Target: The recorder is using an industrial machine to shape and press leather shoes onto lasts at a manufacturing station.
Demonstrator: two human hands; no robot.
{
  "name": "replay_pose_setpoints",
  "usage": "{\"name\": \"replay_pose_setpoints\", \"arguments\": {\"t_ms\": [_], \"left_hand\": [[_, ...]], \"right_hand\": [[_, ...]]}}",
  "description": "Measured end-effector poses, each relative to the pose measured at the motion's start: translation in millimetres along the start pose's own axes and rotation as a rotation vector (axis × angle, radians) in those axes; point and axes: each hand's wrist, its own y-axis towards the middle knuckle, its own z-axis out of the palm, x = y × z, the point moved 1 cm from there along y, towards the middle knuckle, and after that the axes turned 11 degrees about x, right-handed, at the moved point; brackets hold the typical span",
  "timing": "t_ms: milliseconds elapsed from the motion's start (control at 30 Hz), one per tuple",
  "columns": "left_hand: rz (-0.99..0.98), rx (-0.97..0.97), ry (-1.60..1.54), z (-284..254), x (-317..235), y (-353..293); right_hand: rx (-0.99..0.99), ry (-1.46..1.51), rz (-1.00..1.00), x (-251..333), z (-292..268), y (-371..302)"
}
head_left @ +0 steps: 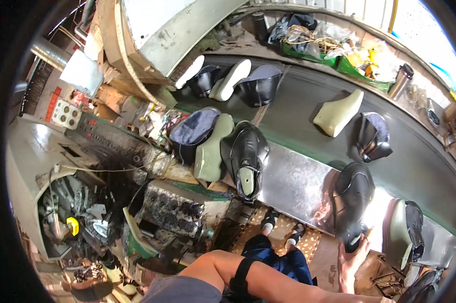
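Note:
My right hand [353,255] is closed round the heel end of a black shoe [353,194], whose toe points away from me over a shiny metal ledge [293,177]. My left forearm [293,285] crosses low in front of me; its hand is out of the picture. To the right of the held shoe, a pale green shoe last [399,232] stands beside a black shoe upper [415,227]. Further left, another black shoe [245,156] has a last inside it. Next to that are a green last [214,151] and a fleece-lined upper [193,129].
Beyond the ledge runs a dark conveyor belt [298,96] with a pale last [337,113], a lined upper [374,136], and more lasts and uppers at its far left. Grimy machinery [172,207] stands at left. Green trays of scraps [359,70] and a flask [402,81] line the back.

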Motion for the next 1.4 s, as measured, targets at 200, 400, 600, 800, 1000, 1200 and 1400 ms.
{"name": "replay_pose_setpoints", "arguments": {"t_ms": [200,400,600,800,1000,1200,1400], "left_hand": [[-0.091,0.023,0.045,2.6,8.0,-19.9],[-0.675,0.147,0.006,-43.0,-1.5,-99.5],[-1.427,-0.072,0.870,-111.1,-11.3,-246.7],[-1.349,0.008,1.110,-175.9,29.4,-312.5],[-1.382,0.080,1.112,-187.7,24.2,-312.0],[-1.369,0.391,1.098,-184.1,-6.4,-302.6],[-1.173,0.116,0.902,-166.0,22.4,-254.2]], "right_hand": [[-0.038,-0.051,-0.140,-19.6,5.0,-1.5],[-0.077,-0.007,-0.115,-40.1,20.1,-6.6],[0.026,-0.088,0.017,-3.7,2.8,0.0],[0.044,-0.028,0.115,13.6,-1.5,2.4],[0.019,-0.046,0.067,11.8,-2.6,0.8],[0.029,-0.089,0.063,25.7,-10.9,4.3],[-0.153,0.072,-0.172,9.2,-4.3,-15.9]]}}
